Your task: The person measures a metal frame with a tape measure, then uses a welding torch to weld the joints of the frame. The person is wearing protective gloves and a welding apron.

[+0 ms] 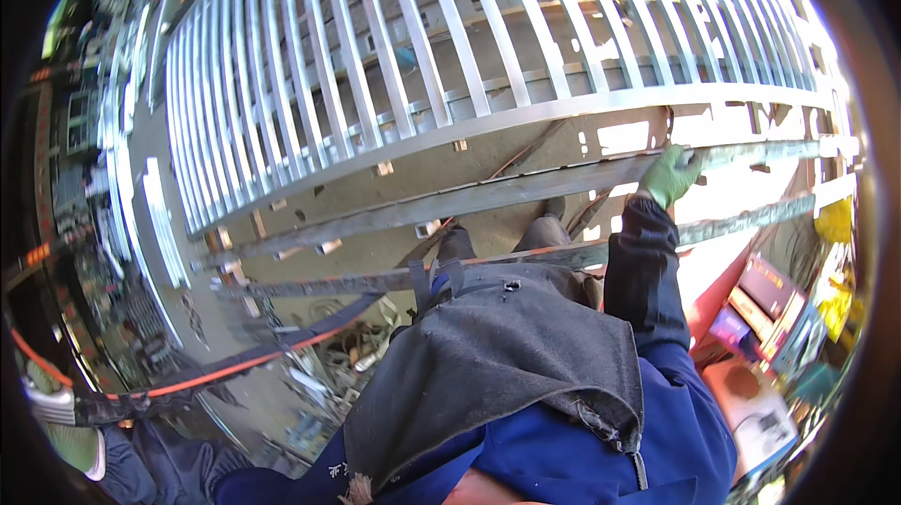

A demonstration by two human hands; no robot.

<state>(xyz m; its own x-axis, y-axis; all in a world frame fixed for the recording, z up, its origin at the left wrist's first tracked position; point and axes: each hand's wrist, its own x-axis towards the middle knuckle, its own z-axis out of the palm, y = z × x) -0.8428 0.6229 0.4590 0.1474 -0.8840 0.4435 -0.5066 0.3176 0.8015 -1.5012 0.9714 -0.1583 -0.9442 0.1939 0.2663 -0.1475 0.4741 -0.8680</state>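
Overhead, grille: a large metal grille (394, 64) of pale, evenly spaced bars fills the upper half of the view, lying flat on two long rails and bending with the lens toward the left rim.
Rails: the upper steel rail (526, 188) runs from the left end of the grille's lower frame bar to the right rim; the lower rail (394, 278) lies parallel, nearer the person.
Apron: a dark grey apron (507, 355) hangs over a blue work jacket (676, 430), covering the person's front at the lower middle.
Floor: a concrete floor (441, 167) shows between the rails, with metal offcuts (328, 374) piled at its lower left.
Boxes: coloured boxes (765, 303) crowd the right edge, below the lower rail.
Strap: an orange-edged dark strap (235, 366) runs from the lower left rim up toward the apron.
Right hand: the right hand (671, 175), in a green glove, rests on the upper rail near its right end, fingers curled over the rail's top edge and closed on it.
Left hand: the left hand (56, 420), in a green-and-white glove at the lower left rim, sits at the strap's end; whether its fingers are spread or closed cannot be told.
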